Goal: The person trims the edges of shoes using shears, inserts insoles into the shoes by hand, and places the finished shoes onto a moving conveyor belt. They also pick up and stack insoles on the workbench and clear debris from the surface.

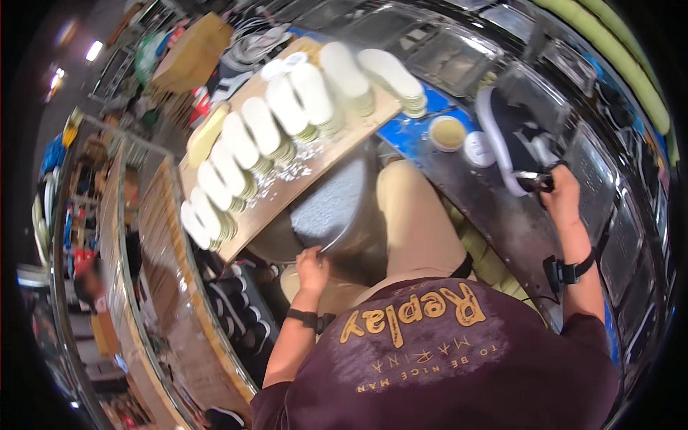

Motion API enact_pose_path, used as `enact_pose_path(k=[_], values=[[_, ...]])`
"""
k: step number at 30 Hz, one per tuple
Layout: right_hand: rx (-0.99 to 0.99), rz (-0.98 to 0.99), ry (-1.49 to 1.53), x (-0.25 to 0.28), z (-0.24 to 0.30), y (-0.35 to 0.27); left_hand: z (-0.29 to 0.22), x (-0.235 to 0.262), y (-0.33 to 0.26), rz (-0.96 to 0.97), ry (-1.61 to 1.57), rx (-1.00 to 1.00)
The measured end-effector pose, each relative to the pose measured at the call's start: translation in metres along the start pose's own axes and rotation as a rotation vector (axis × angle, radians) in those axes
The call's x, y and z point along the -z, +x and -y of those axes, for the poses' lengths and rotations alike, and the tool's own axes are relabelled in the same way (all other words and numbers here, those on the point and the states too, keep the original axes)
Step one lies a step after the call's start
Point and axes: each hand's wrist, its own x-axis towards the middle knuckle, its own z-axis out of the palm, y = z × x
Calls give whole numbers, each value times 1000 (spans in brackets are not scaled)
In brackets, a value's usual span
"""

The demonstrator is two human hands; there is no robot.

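My right hand (561, 190) is closed on the heel end of a black sneaker (510, 132) with a white sole. The shoe is tilted on its side above the metal bench at the right. A small shiny dark part shows by my fingers. My left hand (313, 269) has its fingers curled at the near rim of a metal basin (362, 244). What those fingers pinch, if anything, is too small to make out. White bits (330, 204) lie inside the basin. Beyond it, stacks of white insoles (240, 140) stand in a row on a wooden board (251, 218).
A tub of yellowish paste (448, 134) and a round white lid (479, 149) sit near the shoe. Metal trays (459, 57) line the far and right sides. A cardboard box (192, 54) stands beyond the board. Wooden-edged racks (179, 272) are on the left, with shoes (247, 315) beside them.
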Motion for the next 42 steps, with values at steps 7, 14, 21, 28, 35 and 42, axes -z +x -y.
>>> enact_pose_path(k=[7,14,21,28,35,42], values=[[631,200,547,-142,188,54,-29,40,-9,-97,-460,-3],[759,611,587,-196,342,0,-8,43,-6,-186,-824,124],[745,770,621,-186,323,-2,-17,68,41,-123,-335,116],[291,661,793,-151,302,21,-43,39,75,-108,-105,238],[-60,805,719,-127,306,37,-10,41,16,-251,-995,361],[247,808,710,-135,357,41,10,86,-24,-9,-1053,516]])
